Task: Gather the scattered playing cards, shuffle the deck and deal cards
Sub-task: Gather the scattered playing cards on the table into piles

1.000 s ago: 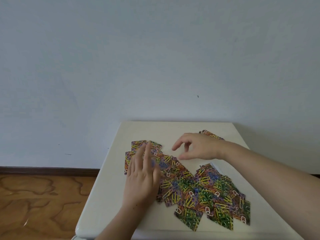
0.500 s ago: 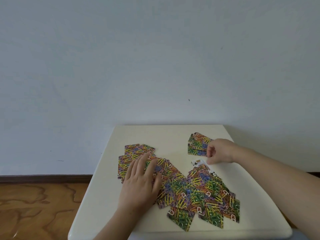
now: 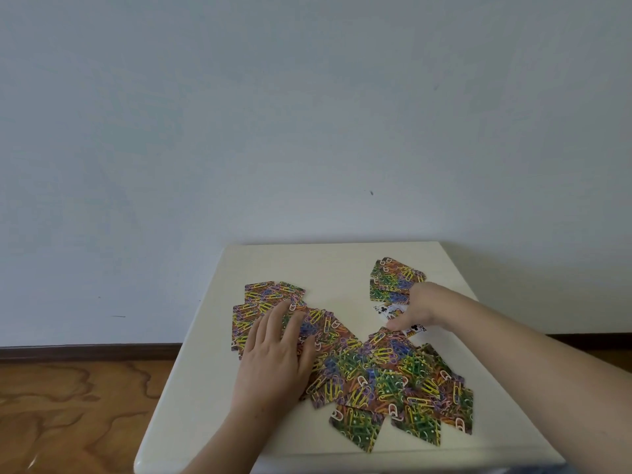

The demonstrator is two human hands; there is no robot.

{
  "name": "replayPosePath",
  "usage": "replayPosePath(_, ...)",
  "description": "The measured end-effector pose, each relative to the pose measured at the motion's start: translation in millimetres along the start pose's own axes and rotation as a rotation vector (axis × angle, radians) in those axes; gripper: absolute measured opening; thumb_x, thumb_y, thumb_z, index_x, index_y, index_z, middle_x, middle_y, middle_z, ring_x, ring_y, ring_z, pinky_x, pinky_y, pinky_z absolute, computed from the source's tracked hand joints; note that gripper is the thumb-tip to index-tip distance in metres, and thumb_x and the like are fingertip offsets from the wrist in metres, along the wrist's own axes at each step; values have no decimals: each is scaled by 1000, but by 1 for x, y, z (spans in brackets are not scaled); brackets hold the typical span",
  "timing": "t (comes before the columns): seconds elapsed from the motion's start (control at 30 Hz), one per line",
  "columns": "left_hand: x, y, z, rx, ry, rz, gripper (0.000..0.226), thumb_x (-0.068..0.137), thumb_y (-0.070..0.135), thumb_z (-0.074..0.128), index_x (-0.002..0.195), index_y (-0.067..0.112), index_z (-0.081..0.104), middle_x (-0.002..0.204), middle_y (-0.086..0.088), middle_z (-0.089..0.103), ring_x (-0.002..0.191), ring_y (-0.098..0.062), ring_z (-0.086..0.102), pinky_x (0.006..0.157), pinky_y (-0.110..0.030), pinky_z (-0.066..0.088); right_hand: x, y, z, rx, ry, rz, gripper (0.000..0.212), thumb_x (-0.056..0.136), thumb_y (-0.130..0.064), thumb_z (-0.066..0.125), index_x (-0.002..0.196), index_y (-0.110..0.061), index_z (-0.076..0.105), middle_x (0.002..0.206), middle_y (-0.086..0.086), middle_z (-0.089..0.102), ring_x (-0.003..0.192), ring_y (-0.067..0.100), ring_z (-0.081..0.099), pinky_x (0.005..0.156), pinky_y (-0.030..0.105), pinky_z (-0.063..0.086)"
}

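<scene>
Playing cards with colourful paper-clip backs lie scattered face down on a small cream table (image 3: pixel 335 265). The big overlapping spread (image 3: pixel 386 374) covers the middle and near right. A smaller group (image 3: pixel 390 278) sits at the far right. My left hand (image 3: pixel 277 354) rests flat with straight fingers on the left part of the spread. My right hand (image 3: pixel 419 306) is between the far group and the spread, fingers curled round a face-up king of clubs (image 3: pixel 390 310), whose other corner shows under the hand.
The table stands against a plain pale wall. A wooden floor (image 3: pixel 68 412) and a dark skirting board lie to the left. Bare tabletop shows at the far left, in the centre gap between card groups, and along the near right edge.
My right hand moved from the table's middle to the far right cards and took hold of a face-up card. My left hand stayed pressed on the spread. The camera shifted slightly.
</scene>
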State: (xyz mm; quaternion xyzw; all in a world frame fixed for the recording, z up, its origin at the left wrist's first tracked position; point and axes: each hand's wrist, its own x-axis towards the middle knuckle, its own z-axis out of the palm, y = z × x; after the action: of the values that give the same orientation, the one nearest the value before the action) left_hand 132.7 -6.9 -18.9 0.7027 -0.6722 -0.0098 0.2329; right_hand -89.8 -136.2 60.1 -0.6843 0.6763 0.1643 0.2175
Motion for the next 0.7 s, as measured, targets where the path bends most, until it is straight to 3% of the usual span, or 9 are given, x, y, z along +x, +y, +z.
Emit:
replayPosePath(0.07,0,0,0,-6,2,-3,55,95,49,28,135,22,54,150,-4,47,138,-27,41,116,-47,32,3,-5,-1,68,-36,5,68,86,-46,70,126,7,55,120,17,63,111,28,60,90,31,46)
replayPosePath(0.13,0,0,0,-9,5,-1,51,96,47,32,134,22,54,149,-4,47,137,-27,42,114,-48,33,4,-8,0,108,-13,0,41,84,-37,76,81,-1,56,78,11,53,76,26,53,77,31,40)
replayPosePath(0.2,0,-1,1,-11,6,1,44,98,44,40,134,22,54,149,-4,46,137,-27,42,114,-49,33,3,-12,2,92,-23,4,48,84,-34,78,66,-5,44,67,10,44,61,23,46,74,30,36)
replayPosePath(0.27,0,-2,2,-19,16,-1,40,98,39,49,133,22,55,149,-4,47,137,-28,43,114,-48,34,1,-15,5,125,22,-66,39,81,-31,81,89,3,63,88,16,66,81,28,65,74,30,41)
replayPosePath(0.33,0,-2,2,-24,26,-2,39,98,37,52,133,21,55,148,-4,48,136,-28,43,114,-47,33,1,-15,5,240,103,-146,45,77,-26,84,109,1,67,108,16,71,94,27,66,74,31,43)
replayPosePath(0.43,0,-4,3,-34,30,-7,39,98,35,51,135,21,53,149,-3,46,137,-27,40,115,-45,30,1,-16,-3,424,234,-297,24,74,-23,86,87,-15,67,87,6,68,75,18,57,69,31,40)
replayPosePath(0.5,2,-4,3,-19,19,-12,40,100,33,47,138,20,48,150,-4,43,138,-27,37,115,-44,28,0,-20,-9,464,359,-382,26,75,-27,85,78,-27,59,77,-5,59,74,19,53,70,35,42)
replayPosePath(0.6,2,-2,1,-18,34,-12,41,101,24,46,140,16,47,149,-7,45,138,-29,38,116,-45,27,-13,-31,-2,294,414,-614,29,71,-43,82,81,-37,55,78,-11,55,73,15,54,63,32,41)
replayPosePath(0.7,2,-2,-2,-123,118,-37,38,98,12,52,136,11,54,144,-12,51,133,-34,45,110,-50,36,-28,-36,16,8,211,-759,60,61,-76,69,109,-43,57,112,-12,55,103,8,53,89,31,46)
